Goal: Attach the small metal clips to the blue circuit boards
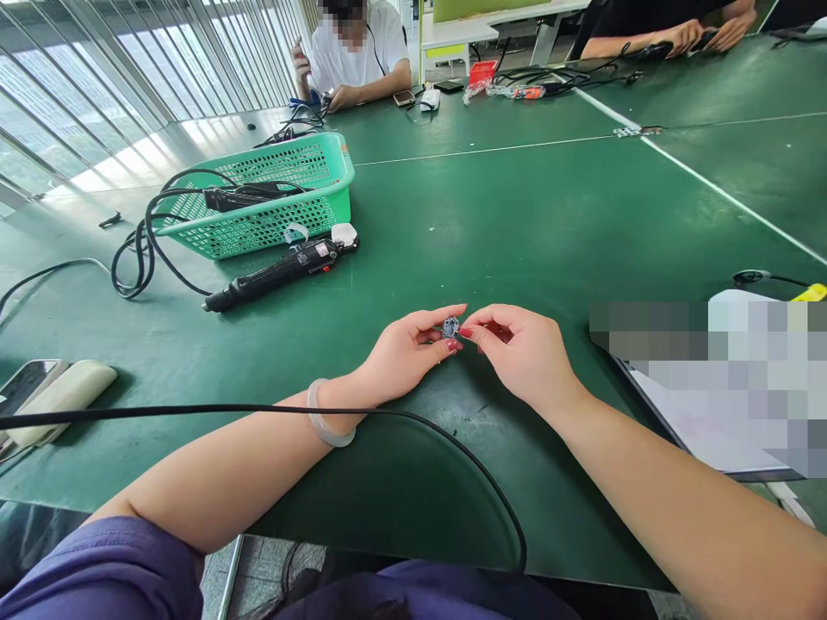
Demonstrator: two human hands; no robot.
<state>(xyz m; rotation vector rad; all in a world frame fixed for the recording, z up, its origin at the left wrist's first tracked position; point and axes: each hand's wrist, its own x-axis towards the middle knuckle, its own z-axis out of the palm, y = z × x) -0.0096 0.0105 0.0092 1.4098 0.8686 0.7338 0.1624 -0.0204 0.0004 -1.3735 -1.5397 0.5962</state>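
Between the thumb and fingers of my left hand [406, 351] is a small grey-and-dark part [450, 327] with fine detail on its face; its exact kind is too small to make out. My right hand [520, 349] meets it from the right, thumb and forefinger pinched together at the part's edge. Whether the right fingertips hold a separate tiny piece is hidden. Both hands are just above the green tabletop [413, 482]. A black cable [258, 411] runs across in front of my left forearm.
A black electric screwdriver [277, 274] lies beside a green plastic basket [258, 228] holding a black adapter and cables. Phones [77, 387] rest at far left. A clipboard with paper [685, 413] lies right. Two people [362, 52] sit across the table, near cables and a red box [481, 72].
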